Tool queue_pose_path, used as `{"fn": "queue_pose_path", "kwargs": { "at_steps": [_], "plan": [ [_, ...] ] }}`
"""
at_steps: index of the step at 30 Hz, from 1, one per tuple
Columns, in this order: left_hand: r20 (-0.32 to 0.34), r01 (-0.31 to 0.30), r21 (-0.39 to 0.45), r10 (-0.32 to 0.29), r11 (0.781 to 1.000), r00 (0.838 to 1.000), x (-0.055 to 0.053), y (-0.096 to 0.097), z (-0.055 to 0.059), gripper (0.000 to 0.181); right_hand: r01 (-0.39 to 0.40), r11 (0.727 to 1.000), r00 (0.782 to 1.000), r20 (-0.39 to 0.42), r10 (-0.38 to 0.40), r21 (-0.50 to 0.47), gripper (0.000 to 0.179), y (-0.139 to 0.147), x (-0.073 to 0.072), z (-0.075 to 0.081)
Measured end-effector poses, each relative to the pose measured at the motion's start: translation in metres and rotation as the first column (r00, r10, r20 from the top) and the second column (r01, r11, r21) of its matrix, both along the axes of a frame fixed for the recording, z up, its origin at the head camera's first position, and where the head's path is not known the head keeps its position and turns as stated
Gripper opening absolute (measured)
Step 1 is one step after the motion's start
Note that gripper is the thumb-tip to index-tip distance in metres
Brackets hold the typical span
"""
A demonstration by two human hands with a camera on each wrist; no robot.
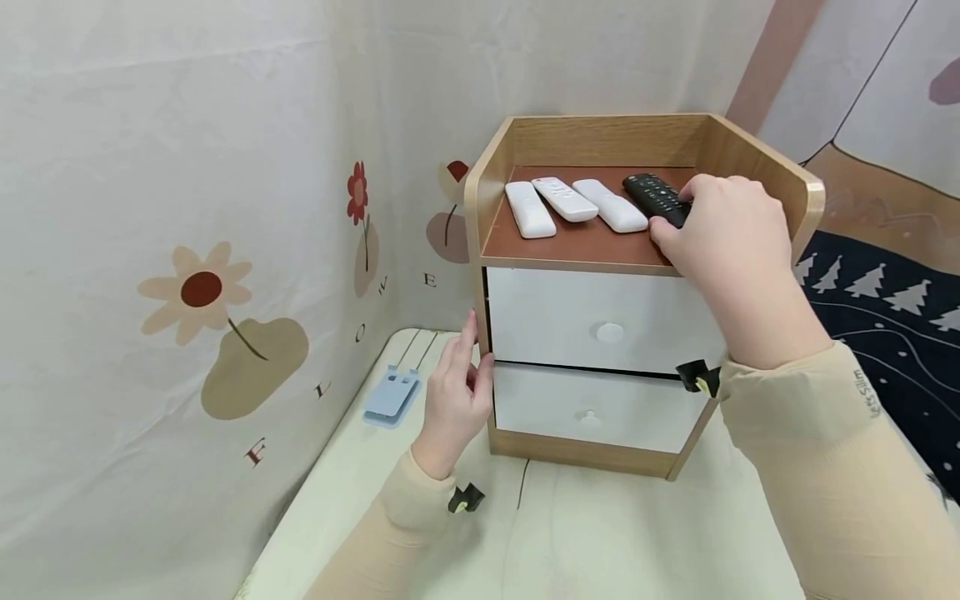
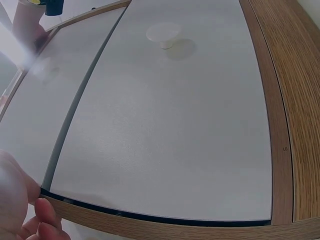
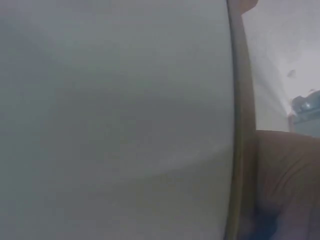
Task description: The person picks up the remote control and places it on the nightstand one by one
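Note:
A small wooden cabinet (image 1: 581,451) with two white drawers stands on the pale surface. Three white remote controls, a left one (image 1: 531,212), a middle one (image 1: 564,199) and a right one (image 1: 611,206), lie side by side on its brown top shelf. To their right, my right hand (image 1: 738,237) holds a black remote control (image 1: 651,195) between thumb and fingers, at its near end. My left hand (image 1: 456,402) rests against the cabinet's left side with fingers extended. In the left wrist view that hand (image 2: 22,205) touches the wooden edge beside the drawers.
Left of the cabinet lies a light blue flat object (image 1: 392,395), perhaps a folding stand. A curtain (image 1: 225,150) with flower prints hangs at the left and behind. Dark fabric with white trees (image 1: 866,279) is at the right. Raised wooden sides border the top shelf.

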State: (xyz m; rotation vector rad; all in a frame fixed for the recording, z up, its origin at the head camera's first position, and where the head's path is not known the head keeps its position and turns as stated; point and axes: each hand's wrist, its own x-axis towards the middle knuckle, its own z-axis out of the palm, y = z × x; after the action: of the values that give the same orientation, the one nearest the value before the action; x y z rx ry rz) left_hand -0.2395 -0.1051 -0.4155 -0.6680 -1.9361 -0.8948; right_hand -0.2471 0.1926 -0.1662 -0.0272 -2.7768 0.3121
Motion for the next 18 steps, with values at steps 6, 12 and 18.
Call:
{"fn": "queue_pose_path", "kwargs": {
  "at_steps": [6,12,18],
  "plan": [
    [-0.007,0.001,0.007,-0.001,1.0,1.0,0.0,-0.002,-0.002,0.078,-0.007,0.999,0.998,0.056,0.009,-0.035,0.067,0.005,-0.014,0.0],
    [-0.006,-0.006,0.003,0.006,1.0,1.0,0.0,-0.006,-0.002,0.077,-0.022,0.998,0.998,0.058,0.026,-0.056,0.068,0.004,-0.02,-0.001],
    [-0.009,-0.014,-0.001,0.014,1.0,1.0,-0.002,-0.008,-0.001,0.078,-0.026,0.998,0.998,0.048,0.029,-0.063,0.068,0.002,-0.019,-0.003]
  ]
}}
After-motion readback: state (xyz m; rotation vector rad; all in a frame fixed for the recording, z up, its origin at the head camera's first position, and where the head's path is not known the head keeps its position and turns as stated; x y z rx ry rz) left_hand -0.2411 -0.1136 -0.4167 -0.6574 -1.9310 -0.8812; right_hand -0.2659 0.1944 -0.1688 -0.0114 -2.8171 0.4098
